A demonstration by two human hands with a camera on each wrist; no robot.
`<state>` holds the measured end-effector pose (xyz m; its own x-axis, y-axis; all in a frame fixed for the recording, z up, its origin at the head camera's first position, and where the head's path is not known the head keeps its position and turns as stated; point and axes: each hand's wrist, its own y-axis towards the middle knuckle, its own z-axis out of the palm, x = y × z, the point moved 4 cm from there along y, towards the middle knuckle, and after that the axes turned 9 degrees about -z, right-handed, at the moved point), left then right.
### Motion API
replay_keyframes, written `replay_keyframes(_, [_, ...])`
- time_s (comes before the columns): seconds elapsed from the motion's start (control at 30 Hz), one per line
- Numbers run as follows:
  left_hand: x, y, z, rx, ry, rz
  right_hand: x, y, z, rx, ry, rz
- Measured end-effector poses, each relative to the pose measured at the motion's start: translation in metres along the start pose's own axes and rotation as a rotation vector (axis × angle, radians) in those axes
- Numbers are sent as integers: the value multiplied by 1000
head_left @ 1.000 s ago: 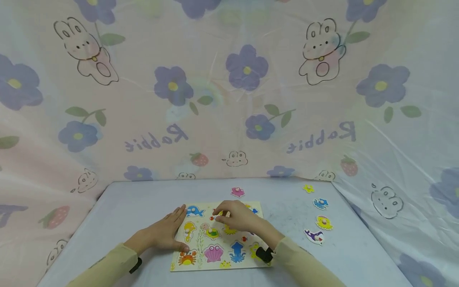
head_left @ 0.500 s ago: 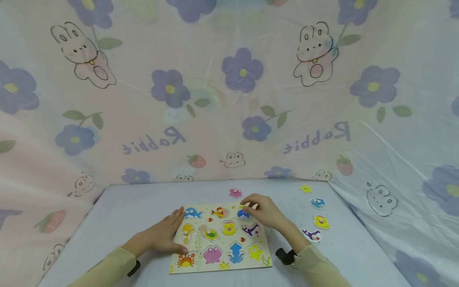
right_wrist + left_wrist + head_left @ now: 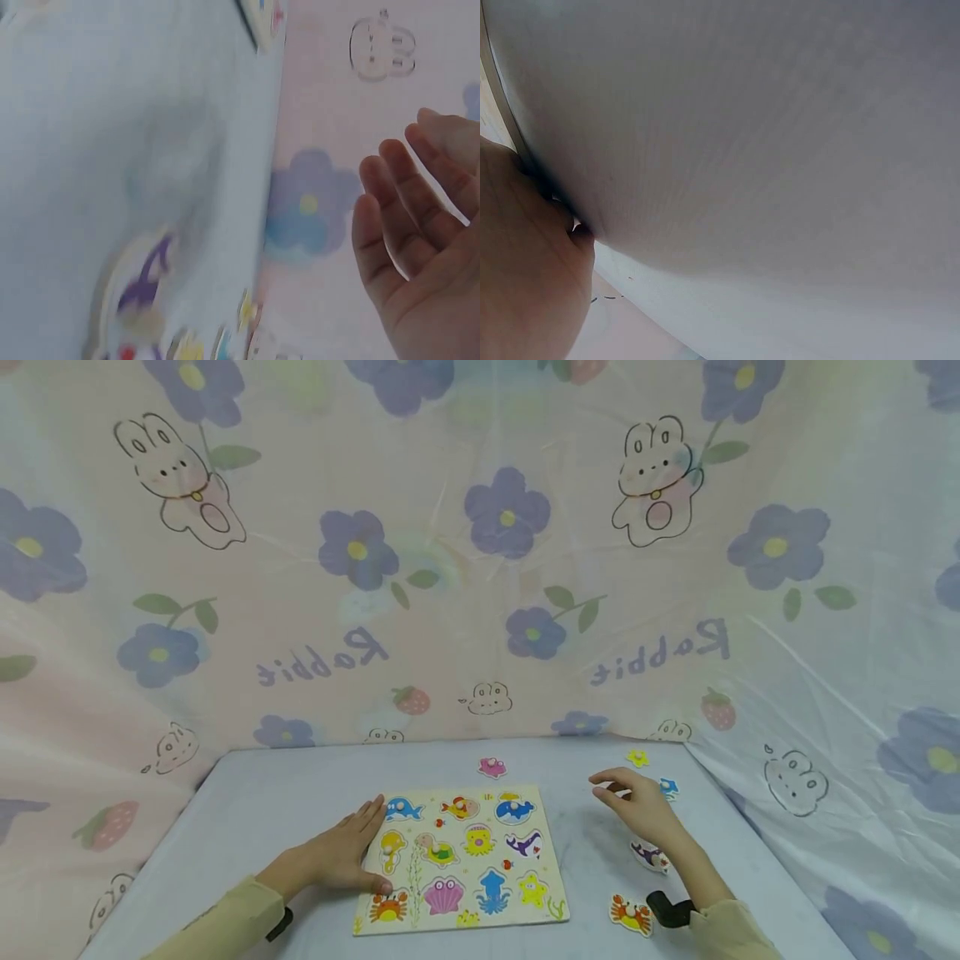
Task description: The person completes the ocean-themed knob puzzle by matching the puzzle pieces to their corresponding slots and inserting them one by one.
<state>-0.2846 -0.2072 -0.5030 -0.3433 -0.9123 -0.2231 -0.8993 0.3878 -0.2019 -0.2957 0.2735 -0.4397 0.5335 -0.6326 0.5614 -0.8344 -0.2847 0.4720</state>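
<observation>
My left hand [image 3: 341, 852] rests at the left edge of the sea-animal puzzle board [image 3: 551, 910], fingers straight and thumb by the printed crab [image 3: 388, 906]. Knobbed pieces sit in the upper left of the board: a blue whale [image 3: 403, 809], a fish [image 3: 459, 808], a seahorse [image 3: 391, 850] and a turtle [image 3: 437, 850]. Right of the board, my right hand [image 3: 641, 806] hovers above the table with loosely bent fingers and nothing in them. The right wrist view shows the bare fingers [image 3: 409, 202]. Beneath this hand lies a purple shark piece [image 3: 649, 855], partly covered.
Loose knobbed pieces lie around: a pink shell [image 3: 492, 767] behind the board, a yellow starfish [image 3: 637, 758] and a blue squid [image 3: 668, 789] at the back right, an orange crab [image 3: 631, 915] at the front right. A patterned curtain [image 3: 450, 610] encloses the table [image 3: 300, 777].
My right hand has left the fish, passed over the board's top right corner and moved right, off the board. The loose crab has come into sight. My left hand has stayed put.
</observation>
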Motion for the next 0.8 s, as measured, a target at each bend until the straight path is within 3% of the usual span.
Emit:
replay_keyframes(0.37, [-2,-1,-1,2,1,-9,-56,-43,-47,41,-132,194])
replay_keyframes(0.57, [-2,-1,-3,-9,-10,8,-84,-56,-54,94,-193,208])
replay_keyframes(0.8, [-1,0,0,-2,-14,-9,-96,-66,-51,139,-199,176])
